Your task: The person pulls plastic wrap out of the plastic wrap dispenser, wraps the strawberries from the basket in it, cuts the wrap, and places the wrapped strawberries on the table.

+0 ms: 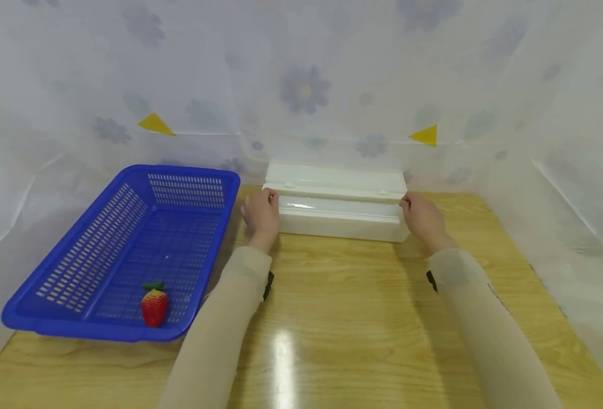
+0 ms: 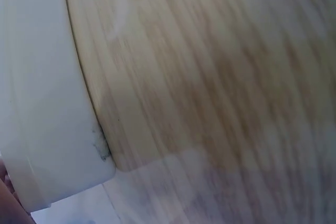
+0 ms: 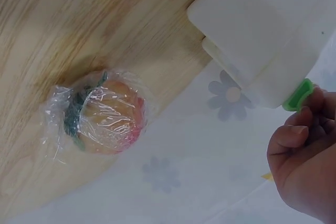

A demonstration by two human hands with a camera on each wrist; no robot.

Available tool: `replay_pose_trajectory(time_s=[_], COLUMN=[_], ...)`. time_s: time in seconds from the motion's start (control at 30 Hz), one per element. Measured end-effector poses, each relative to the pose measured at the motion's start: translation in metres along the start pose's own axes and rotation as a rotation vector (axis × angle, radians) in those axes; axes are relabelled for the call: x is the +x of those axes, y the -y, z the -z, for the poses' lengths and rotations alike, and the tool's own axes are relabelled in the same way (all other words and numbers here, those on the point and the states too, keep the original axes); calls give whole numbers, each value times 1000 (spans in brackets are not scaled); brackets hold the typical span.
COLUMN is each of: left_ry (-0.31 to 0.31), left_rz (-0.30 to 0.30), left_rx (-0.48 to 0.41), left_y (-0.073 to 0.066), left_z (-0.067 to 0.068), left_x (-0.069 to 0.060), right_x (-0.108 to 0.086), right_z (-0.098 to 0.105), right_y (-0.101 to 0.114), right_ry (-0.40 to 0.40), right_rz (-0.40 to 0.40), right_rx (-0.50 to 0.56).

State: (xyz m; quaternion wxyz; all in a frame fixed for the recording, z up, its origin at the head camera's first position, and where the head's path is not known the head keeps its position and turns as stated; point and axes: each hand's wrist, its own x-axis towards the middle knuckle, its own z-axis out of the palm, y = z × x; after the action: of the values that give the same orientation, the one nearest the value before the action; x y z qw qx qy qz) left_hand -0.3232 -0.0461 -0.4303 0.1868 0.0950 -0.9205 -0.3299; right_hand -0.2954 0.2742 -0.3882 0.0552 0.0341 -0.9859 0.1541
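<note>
A long white box [image 1: 339, 225] stands at the back of the table, its lid [image 1: 337, 175] raised and tilted against the curtain. My left hand [image 1: 262, 215] grips the box's left upper corner with curled fingers; in the left wrist view the box's side [image 2: 52, 93] fills the left edge and only a bit of the hand [image 2: 10, 198] shows. At the right upper corner my right hand [image 1: 424, 218] pinches the box. Seen from the right wrist, the fingers of that hand [image 3: 307, 156] hold a green tab [image 3: 298, 95] on the white box [image 3: 262, 24].
To the left sits a blue basket [image 1: 122, 332] with a red strawberry [image 1: 154, 308] inside. The right wrist view shows a peach-like fruit in clear wrap [image 3: 107, 114] on the table near the box. A flowered curtain [image 1: 301, 68] with yellow triangles rises behind the wooden table [image 1: 352, 318].
</note>
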Motion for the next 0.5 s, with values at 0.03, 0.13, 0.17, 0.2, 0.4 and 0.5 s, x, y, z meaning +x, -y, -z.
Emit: replay_pose_trajectory(time_s=[0.03, 0.13, 0.17, 0.2, 0.4, 0.5], left_ry=[4, 28, 37, 46, 114, 162], left_rz=[-3, -4, -1, 2, 16, 13], left_rx=[-4, -32, -46, -62, -149, -133], left_y=[0, -2, -3, -4, -7, -7], left_z=[0, 2, 2, 3, 7, 9], left_x=[0, 1, 1, 2, 5, 7], right_x=[0, 1, 1, 1, -1, -3], right_z=[1, 1, 2, 2, 3, 3], right_y=[1, 3, 3, 3, 2, 0], right_ry=[9, 27, 31, 31, -5, -31], right_rz=[-12, -33, -37, -39, -38, -39], right_rx=[3, 23, 37, 50, 148, 185])
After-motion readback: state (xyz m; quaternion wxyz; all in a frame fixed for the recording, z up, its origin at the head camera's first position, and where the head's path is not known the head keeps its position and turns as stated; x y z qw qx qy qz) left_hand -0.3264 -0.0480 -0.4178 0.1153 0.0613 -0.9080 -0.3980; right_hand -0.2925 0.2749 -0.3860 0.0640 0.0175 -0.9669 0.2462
